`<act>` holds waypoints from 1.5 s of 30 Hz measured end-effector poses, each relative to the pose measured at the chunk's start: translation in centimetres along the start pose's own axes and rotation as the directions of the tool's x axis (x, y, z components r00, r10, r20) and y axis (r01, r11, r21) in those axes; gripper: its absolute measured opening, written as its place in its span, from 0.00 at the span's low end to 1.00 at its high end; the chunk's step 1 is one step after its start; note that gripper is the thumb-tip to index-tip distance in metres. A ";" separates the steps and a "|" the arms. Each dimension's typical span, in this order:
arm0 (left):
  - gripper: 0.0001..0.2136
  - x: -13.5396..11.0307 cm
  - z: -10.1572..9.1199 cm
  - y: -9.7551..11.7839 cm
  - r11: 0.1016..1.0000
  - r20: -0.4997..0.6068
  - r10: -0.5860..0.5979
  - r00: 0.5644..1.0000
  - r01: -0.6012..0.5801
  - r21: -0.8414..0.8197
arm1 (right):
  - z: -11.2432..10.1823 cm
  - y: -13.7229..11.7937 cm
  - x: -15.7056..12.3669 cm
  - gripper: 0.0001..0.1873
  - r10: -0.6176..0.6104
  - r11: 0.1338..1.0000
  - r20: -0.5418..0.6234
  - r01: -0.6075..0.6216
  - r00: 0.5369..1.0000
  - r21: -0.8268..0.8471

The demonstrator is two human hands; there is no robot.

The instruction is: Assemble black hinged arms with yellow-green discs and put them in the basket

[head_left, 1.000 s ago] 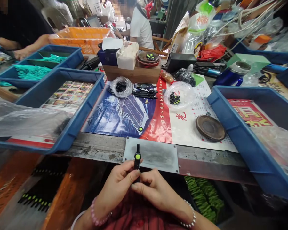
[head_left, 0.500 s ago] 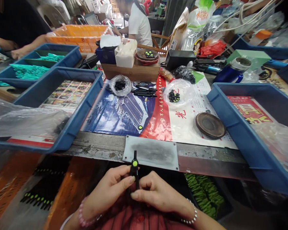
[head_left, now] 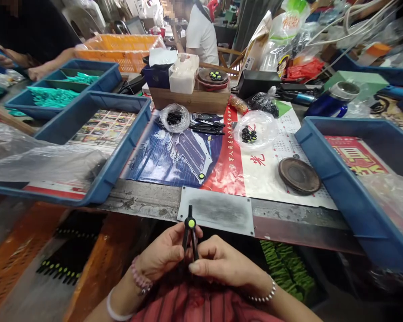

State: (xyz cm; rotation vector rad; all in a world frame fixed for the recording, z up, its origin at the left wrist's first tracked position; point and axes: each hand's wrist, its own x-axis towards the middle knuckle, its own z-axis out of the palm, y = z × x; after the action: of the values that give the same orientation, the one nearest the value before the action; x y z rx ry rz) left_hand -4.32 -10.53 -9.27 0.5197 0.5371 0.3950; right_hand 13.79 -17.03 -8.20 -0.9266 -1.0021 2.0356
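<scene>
A black drawing compass (head_left: 190,222) with a round yellow-green hinge cap stands upright at the bench's front edge, its two legs spread a little. My left hand (head_left: 161,252) pinches one leg between thumb and fingers. Around the lower part of the other leg, the thumb and curled fingers of my right hand (head_left: 221,264) are closed. The compass's lower tips are hidden by my hands. Just beyond it, a worn grey metal plate (head_left: 218,208) is fixed to the bench edge.
Blue trays (head_left: 144,105) flank the poster-covered bench. A dark round dish (head_left: 298,176), a plastic bag of black-and-green caps (head_left: 268,129) and several black compass parts (head_left: 206,127) lie there. Finished-looking black pieces (head_left: 58,270) sit low left. Other people work at the far left and behind.
The compass legs have moved from together to spread apart, with both hands still on them. The whole view has shifted slightly, so the bench appears further right.
</scene>
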 end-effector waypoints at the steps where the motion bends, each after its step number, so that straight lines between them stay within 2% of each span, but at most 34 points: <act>1: 0.25 -0.1 0.2 -0.1 1.000 -0.019 0.016 1.000 -0.016 -0.001 | 0.2 0.1 0.1 0.29 -0.004 1.000 -0.011 0.004 1.000 -0.007; 4: 0.21 -0.3 0.6 -0.2 0.994 -0.114 0.056 0.992 -0.044 0.103 | 0.6 0.7 0.6 0.31 -0.012 1.000 -0.069 0.011 0.998 -0.014; 8: 0.17 -0.8 0.5 -0.1 0.895 -0.227 0.173 0.958 -0.057 0.442 | 0.7 1.5 1.3 0.32 0.002 0.998 -0.148 -0.010 0.989 -0.054; 11: 0.18 -1.5 0.3 0.4 0.814 -0.223 0.212 0.951 -0.045 0.580 | 0.7 1.5 1.5 0.32 0.026 0.997 -0.127 -0.036 0.992 -0.072; 15: 0.18 -2.8 -0.3 1.7 0.804 -0.210 0.150 0.966 0.004 0.595 | 0.3 0.6 1.3 0.32 0.068 0.995 -0.043 -0.071 0.997 -0.071; 18: 0.17 -3.5 -1.5 2.2 0.845 -0.138 0.014 0.990 0.062 0.532 | -0.3 -0.1 1.1 0.30 0.140 0.988 0.073 -0.134 0.987 -0.080; 20: 0.19 -3.5 -2.4 2.0 0.927 -0.051 -0.075 0.996 0.088 0.364 | -0.5 -0.4 1.3 0.29 0.171 0.985 0.131 -0.164 0.977 -0.062; 21: 0.21 -3.3 -2.8 1.7 0.967 0.001 -0.086 0.996 0.083 0.240 | -0.6 -0.5 1.5 0.28 0.176 0.984 0.142 -0.172 0.974 -0.043; 23: 0.25 -2.7 -3.5 0.9 0.999 0.077 -0.034 0.996 0.034 0.009 | -0.5 -0.6 2.1 0.27 0.174 0.985 0.137 -0.174 0.975 -0.011; 25: 0.28 -2.3 -3.9 0.1 0.994 0.103 0.041 0.994 -0.029 -0.108 | -0.2 -0.5 2.9 0.28 0.171 0.985 0.116 -0.172 0.978 0.000; 29: 0.28 -2.5 -4.3 -0.6 0.980 0.053 0.132 0.990 -0.122 -0.159 | 0.9 -0.2 4.2 0.28 0.183 0.983 0.087 -0.182 0.979 -0.017; 36: 0.23 -4.0 -4.5 -1.0 0.944 -0.146 0.255 0.956 -0.279 -0.175 | 4.0 0.1 7.0 0.32 0.119 0.993 0.164 -0.114 0.979 -0.041; 39: 0.25 -4.6 -4.7 -1.1 0.934 -0.232 0.296 0.927 -0.331 -0.133 | 4.9 0.8 8.1 0.31 0.160 0.987 0.153 -0.157 0.975 -0.034; 41: 0.21 -5.7 -5.1 -0.7 0.933 -0.297 0.314 0.902 -0.351 -0.081 | 5.0 1.1 8.6 0.30 0.212 0.977 0.133 -0.206 0.968 -0.057; 42: 0.18 -6.6 -5.4 -0.3 0.937 -0.335 0.331 0.882 -0.350 0.004 | 4.9 1.1 8.8 0.30 0.238 0.970 0.127 -0.228 0.963 -0.089; 43: 0.15 -7.7 -5.6 0.1 0.929 -0.387 0.369 0.845 -0.338 0.149 | 4.9 1.1 9.0 0.29 0.263 0.960 0.133 -0.245 0.956 -0.137; 44: 0.13 -9.0 -5.8 0.5 0.889 -0.448 0.438 0.779 -0.302 0.344 | 4.8 0.9 9.3 0.29 0.286 0.947 0.148 -0.255 0.947 -0.196; 45: 0.12 -10.5 -6.0 0.9 0.794 -0.486 0.542 0.686 -0.230 0.562 | 4.7 0.8 9.6 0.28 0.309 0.928 0.175 -0.257 0.935 -0.269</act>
State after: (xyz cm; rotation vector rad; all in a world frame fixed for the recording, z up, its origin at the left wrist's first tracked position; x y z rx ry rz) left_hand -16.24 -12.65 -9.24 0.9924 1.2035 0.8974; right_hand 4.77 -11.41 -9.55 -1.0448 -1.3221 2.3311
